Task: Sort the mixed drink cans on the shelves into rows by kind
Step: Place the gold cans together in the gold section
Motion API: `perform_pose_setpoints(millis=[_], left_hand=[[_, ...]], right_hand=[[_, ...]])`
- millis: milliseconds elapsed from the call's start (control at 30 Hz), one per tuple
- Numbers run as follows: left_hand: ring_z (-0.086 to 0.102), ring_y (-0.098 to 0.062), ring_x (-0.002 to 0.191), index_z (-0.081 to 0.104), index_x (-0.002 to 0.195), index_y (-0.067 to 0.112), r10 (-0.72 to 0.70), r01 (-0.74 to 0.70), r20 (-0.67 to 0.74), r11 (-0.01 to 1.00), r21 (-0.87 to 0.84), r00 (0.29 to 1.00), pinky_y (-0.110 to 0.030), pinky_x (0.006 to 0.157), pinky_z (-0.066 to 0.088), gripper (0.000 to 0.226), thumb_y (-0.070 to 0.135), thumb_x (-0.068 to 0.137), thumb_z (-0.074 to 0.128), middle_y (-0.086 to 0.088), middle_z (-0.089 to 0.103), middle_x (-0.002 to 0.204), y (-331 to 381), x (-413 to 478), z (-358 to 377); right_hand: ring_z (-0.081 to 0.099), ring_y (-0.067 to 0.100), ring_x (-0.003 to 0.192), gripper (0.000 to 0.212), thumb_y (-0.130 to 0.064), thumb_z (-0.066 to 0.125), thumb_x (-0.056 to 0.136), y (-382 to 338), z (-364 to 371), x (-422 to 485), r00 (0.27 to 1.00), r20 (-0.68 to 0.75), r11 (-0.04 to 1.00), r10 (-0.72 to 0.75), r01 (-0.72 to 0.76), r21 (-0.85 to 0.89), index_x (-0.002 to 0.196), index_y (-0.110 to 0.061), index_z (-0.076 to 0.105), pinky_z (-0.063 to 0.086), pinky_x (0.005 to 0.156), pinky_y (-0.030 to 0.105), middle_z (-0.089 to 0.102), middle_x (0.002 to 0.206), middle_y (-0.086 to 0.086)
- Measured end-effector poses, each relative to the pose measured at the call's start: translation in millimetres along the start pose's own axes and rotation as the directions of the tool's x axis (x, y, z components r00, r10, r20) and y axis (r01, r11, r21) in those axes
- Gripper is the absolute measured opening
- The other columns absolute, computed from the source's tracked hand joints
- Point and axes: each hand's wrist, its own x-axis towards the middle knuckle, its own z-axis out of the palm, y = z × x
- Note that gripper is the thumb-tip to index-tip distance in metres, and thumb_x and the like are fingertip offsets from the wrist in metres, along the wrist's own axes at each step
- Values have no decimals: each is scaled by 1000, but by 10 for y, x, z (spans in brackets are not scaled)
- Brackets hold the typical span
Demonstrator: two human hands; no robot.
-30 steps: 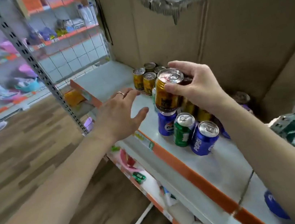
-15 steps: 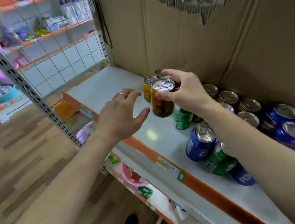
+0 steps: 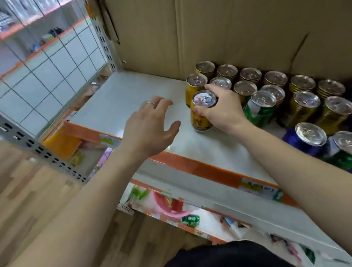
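Head cam: creased corrugated cardboard (image 3: 245, 21) backs the smooth white shelf (image 3: 125, 99). Cylindrical gold cans (image 3: 250, 75) w/ shiny round lids stand in rows at the shelf's rear. Right hand (image 3: 224, 110) curls round an upright yellow can (image 3: 201, 118), base on the shelf — left hand (image 3: 149, 128) hovers over the shelf front, fingers spread, holding nothing, thin ring (image 3: 151, 103) on.

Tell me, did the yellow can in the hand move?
Yes. The yellow can in the right hand came down: it was up in the air, now it stands on the white shelf at the left end of the gold cans.
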Motion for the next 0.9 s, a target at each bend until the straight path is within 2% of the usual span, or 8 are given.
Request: perform_pose_setpoints(millis=[100, 233, 400, 467, 567, 633, 767, 900], left_hand=[[49, -25, 123, 44, 143, 19, 37, -37, 21, 999, -6, 999, -40, 89, 44, 55, 45, 95, 55, -1, 46, 142, -123, 37, 16], [50, -25, 123, 43, 144, 20, 77, -77, 41, 997, -18, 996, -41, 90, 47, 57, 45, 95, 55, -1, 45, 143, -220, 110, 47], [49, -23, 127, 38, 147, 22, 136, -134, 46, 990, -41, 990, -39, 91, 47, 58, 45, 96, 53, 0, 43, 148, -209, 216, 83], [48, -23, 128, 33, 149, 24, 154, -152, 43, 987, -52, 987, -39, 90, 48, 58, 43, 98, 52, 0, 43, 148, -148, 289, 73], [48, -25, 128, 34, 149, 24, 213, -210, 21, 974, -82, 977, -40, 89, 45, 58, 41, 97, 53, 0, 45, 146, 0, 411, 35], [48, -26, 127, 36, 148, 24, 254, -254, -8, 961, -108, 967, -40, 88, 45, 57, 41, 97, 55, 0, 45, 145, 134, 498, 5], [46, -29, 129, 39, 147, 18, 342, -342, -33, 922, -182, 939, -42, 97, 42, 57, 39, 96, 52, -5, 47, 145, 515, 605, -38], [50, -33, 126, 42, 145, 15, 421, -433, -100, 884, -178, 901, -46, 93, 46, 58, 44, 96, 47, -8, 51, 140, 1036, 598, -49]], right_hand=[[58, 17, 116, 69, -27, 82, 76, 56, 97, -28, 999, -6, 999, 35, -35, 6, 138, -13, 55, 43, 97, 22, 64, 130, 6], [55, 15, 119, 67, -24, 77, 82, 95, 131, -33, 999, 29, 999, 37, -38, 22, 142, -14, 50, 41, 97, 22, 59, 135, 4], [40, 19, 139, 80, -32, 74, 86, 95, 56, -36, 981, 173, 993, 85, -69, -100, 152, -16, 32, 33, 115, 34, 42, 153, 3], [35, 16, 143, 76, -34, 70, 89, 42, -44, -82, 977, 201, 991, 74, -49, -127, 153, -18, 33, 28, 118, 33, 38, 156, 1], [33, 12, 143, 63, -36, 64, 93, -93, -311, -184, 985, 172, 979, -19, 53, -196, 149, -18, 41, 25, 116, 24, 41, 154, -2], [38, 11, 139, 55, -33, 62, 95, -188, -534, -274, 989, 134, 967, -63, 94, -238, 146, -18, 46, 25, 107, 14, 45, 151, -2], [43, 14, 137, 48, -32, 61, 96, -190, -1014, -499, 995, 71, 949, -64, 82, -304, 141, -17, 52, 29, 111, 20, 49, 148, 1], [38, 9, 139, 51, -35, 59, 97, -68, -1510, -825, 999, -9, 947, -37, 32, -318, 144, -18, 49, 24, 109, 15, 47, 150, -1]])
